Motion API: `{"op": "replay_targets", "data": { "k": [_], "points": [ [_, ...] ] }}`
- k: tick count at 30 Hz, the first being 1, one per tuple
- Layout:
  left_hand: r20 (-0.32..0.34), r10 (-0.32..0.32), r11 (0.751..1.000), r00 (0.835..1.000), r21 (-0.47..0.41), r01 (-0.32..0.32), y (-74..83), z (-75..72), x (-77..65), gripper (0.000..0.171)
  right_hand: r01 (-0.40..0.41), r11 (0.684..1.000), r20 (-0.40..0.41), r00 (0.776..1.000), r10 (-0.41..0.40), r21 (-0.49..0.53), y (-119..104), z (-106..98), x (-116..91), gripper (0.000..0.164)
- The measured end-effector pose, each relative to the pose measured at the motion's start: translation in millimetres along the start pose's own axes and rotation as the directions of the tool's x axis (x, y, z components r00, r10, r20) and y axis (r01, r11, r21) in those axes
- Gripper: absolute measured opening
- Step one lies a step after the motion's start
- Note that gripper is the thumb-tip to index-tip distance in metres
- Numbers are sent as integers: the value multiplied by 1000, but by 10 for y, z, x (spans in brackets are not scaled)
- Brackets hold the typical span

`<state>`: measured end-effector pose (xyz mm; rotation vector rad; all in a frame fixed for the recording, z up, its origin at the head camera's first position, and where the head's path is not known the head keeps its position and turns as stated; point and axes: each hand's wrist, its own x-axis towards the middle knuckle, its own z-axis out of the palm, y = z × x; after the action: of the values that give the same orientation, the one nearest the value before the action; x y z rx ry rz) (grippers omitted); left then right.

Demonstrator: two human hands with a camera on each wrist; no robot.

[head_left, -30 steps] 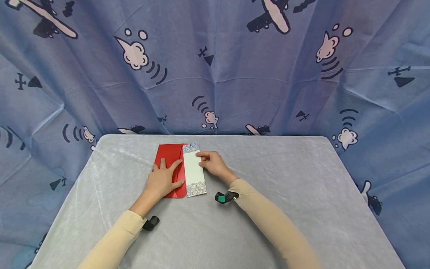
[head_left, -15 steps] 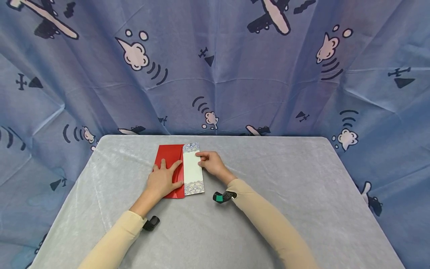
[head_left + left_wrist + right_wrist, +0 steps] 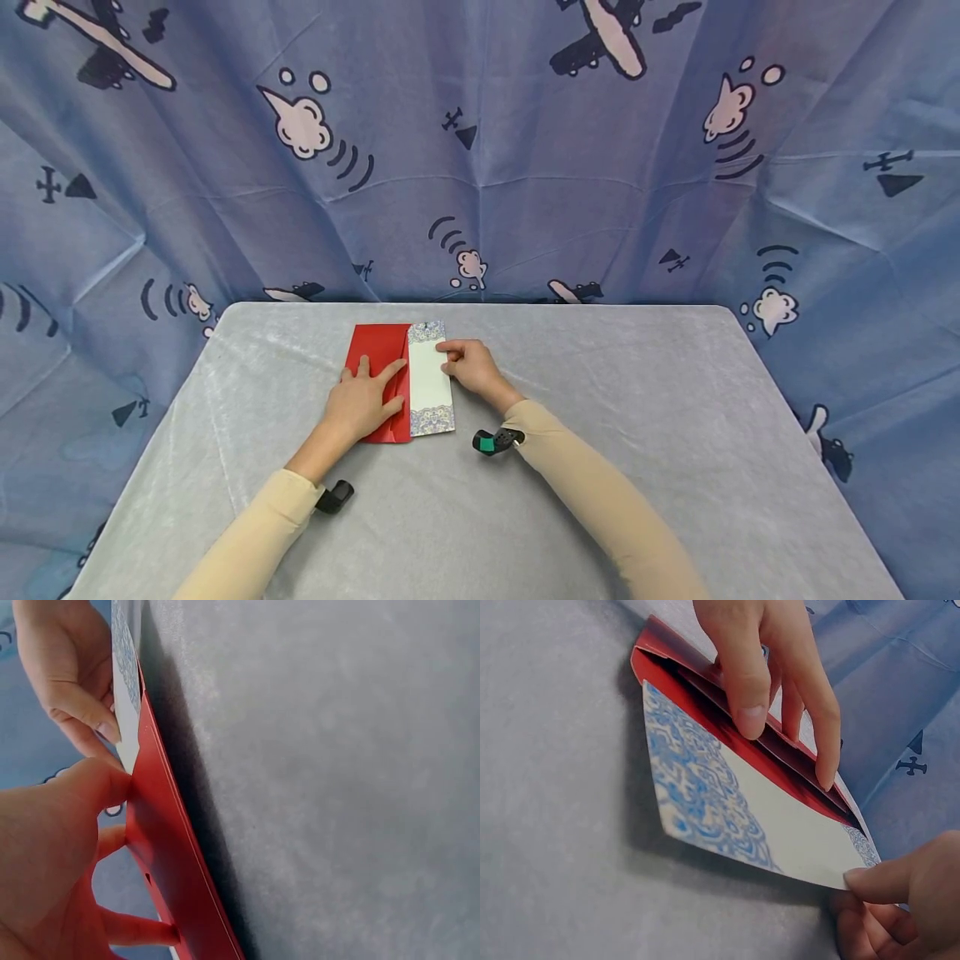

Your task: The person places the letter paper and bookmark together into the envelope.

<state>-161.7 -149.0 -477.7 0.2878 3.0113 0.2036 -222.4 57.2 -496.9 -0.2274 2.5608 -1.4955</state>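
A red envelope (image 3: 377, 342) lies on the table, its mouth facing right. My left hand (image 3: 358, 406) rests on it, fingers spread, with the thumb near the mouth. At that mouth sits a pale card (image 3: 429, 379) with blue patterned bands at both ends and a small hole at the far end. My right hand (image 3: 478, 369) pinches the card's right edge between thumb and fingers. In the right wrist view, the envelope's opening (image 3: 780, 761) gapes, and the card's left long edge lies in or against it; how deep is hidden.
A grey cloth covers the table (image 3: 600, 400). Behind its far edge hangs a blue curtain (image 3: 525, 208) printed with planes and clouds. Black bands (image 3: 335, 497) sit at both wrists.
My right hand has moved slightly left with the card, whose left edge now lies closer into the envelope's mouth. My left hand stays on the envelope, its thumb shifted a little.
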Motion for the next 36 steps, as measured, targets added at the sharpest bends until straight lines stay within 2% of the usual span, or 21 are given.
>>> {"op": "replay_targets", "data": {
  "k": [9,21,27,36],
  "points": [
    [6,-10,1000,1000,-11,10,19,3,-10,64,0,1000,-14,1000,0,-14,-1,38,-7,33],
    [-17,-1,1000,1000,1,1,17,15,-14,63,-10,999,-24,1000,9,-40,-47,81,-12,35],
    [-23,1,1000,1000,0,-1,13,19,-8,61,10,998,-37,999,-12,-62,-80,117,-19,34],
    [-16,-7,1000,1000,-12,7,8,-2,-9,60,0,999,-5,1000,0,-53,-131,190,-27,33]
  ]
}}
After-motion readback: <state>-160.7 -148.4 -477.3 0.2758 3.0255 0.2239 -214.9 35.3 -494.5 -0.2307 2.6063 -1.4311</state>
